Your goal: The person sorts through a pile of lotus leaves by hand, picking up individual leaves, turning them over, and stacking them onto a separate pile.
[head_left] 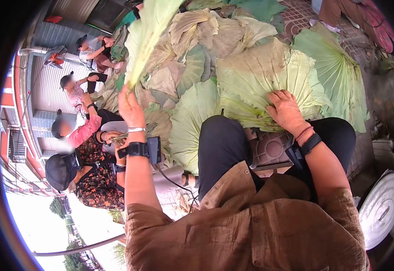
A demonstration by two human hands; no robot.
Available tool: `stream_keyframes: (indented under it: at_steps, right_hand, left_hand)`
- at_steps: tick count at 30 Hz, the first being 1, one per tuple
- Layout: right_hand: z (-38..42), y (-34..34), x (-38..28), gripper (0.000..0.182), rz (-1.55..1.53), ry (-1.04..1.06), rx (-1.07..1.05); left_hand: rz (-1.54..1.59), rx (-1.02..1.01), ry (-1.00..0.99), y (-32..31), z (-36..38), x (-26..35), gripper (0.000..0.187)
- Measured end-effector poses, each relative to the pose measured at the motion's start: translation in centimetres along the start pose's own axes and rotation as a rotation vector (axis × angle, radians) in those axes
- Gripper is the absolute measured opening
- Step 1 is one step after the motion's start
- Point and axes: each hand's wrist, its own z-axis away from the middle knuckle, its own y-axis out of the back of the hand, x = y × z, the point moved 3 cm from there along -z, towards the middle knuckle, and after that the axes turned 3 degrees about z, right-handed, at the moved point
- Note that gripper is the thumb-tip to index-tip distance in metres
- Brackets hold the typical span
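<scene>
My left hand (131,108) is raised at the left, its fingers closed round the narrow end of a pale green lotus leaf (149,38), which stretches up past the top of the view. My right hand (288,110) lies with fingers spread on a wide lotus leaf (258,74), yellow-green with a browned upper part, spread out over my knees' far side. To its right hangs a greener lotus leaf (341,72). Another pale leaf (192,122) sits between my left arm and my knee. Both wrists carry dark strapped devices.
A heap of dried, brownish leaves (197,34) covers the ground ahead. Several people sit in a row at the left, the nearest in a floral shirt (100,187). A round white lid (382,210) leans at the lower right. A cable (174,183) runs beside my left knee.
</scene>
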Motion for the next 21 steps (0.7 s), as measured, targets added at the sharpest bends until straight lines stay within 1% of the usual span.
stream_keyframes:
  at_steps: [1, 2, 3, 5, 7, 9, 10, 12, 14, 16, 18, 19, 20, 21]
  right_hand:
    - [0.1, 0.0, 0.0, 0.038, 0.004, 0.004, 0.002]
    - [0.1, 0.0, 0.2, 0.038, 0.005, 0.009, 0.000]
    - [0.2, 0.0, 0.3, 0.038, -0.002, 0.014, 0.001]
    - [0.3, 0.0, 0.4, 0.039, -0.007, 0.020, 0.004]
    - [0.3, 0.1, 0.3, 0.039, -0.011, 0.022, -0.004]
    - [0.0, 0.2, 0.2, 0.039, -0.015, 0.024, -0.013]
    - [0.0, 0.1, 0.2, 0.039, -0.016, 0.012, -0.015]
    - [0.0, 0.0, 0.3, 0.039, -0.011, 0.001, -0.031]
    - [-0.2, -0.2, 0.3, 0.039, 0.008, 0.008, -0.008]
    - [-0.3, -0.4, 0.3, 0.039, 0.027, 0.003, -0.015]
    - [-0.5, -0.4, 0.2, 0.039, 0.048, -0.009, -0.010]
    - [-0.6, -0.2, 0.1, 0.038, 0.040, -0.019, -0.016]
    - [-0.6, -0.1, 0.0, 0.037, 0.033, -0.030, -0.023]
    - [-0.6, -0.1, 0.0, 0.037, 0.040, -0.036, -0.024]
  left_hand:
    - [0.040, -0.083, 0.061, -0.8, 2.8, -1.0, 0.028]
    - [-0.018, -0.141, 0.032, -1.5, 5.5, -0.9, 0.029]
    - [-0.053, -0.228, 0.114, -2.5, 8.6, -1.9, 0.029]
    - [-0.037, -0.335, 0.281, -4.3, 15.0, -3.0, 0.028]
    - [-0.019, -0.564, 0.422, -5.7, 21.5, -4.2, 0.032]
    - [0.056, -0.704, 0.405, -6.9, 27.1, -4.0, 0.029]
    - [0.107, -0.847, 0.555, -7.4, 29.7, -4.0, 0.033]
    - [0.269, -0.951, 0.823, -8.3, 32.9, -4.0, 0.037]
    - [0.267, -0.950, 0.858, -8.7, 33.3, -4.2, 0.039]
    - [0.256, -0.948, 0.893, -8.1, 32.0, -3.4, 0.041]
    - [0.206, -1.079, 0.873, -7.7, 30.4, -2.5, 0.041]
    - [0.219, -1.134, 0.804, -8.0, 31.1, -3.7, 0.040]
    - [0.224, -1.140, 0.800, -8.1, 31.1, -5.8, 0.040]
    - [0.161, -1.235, 0.594, -8.6, 29.8, -7.5, 0.040]
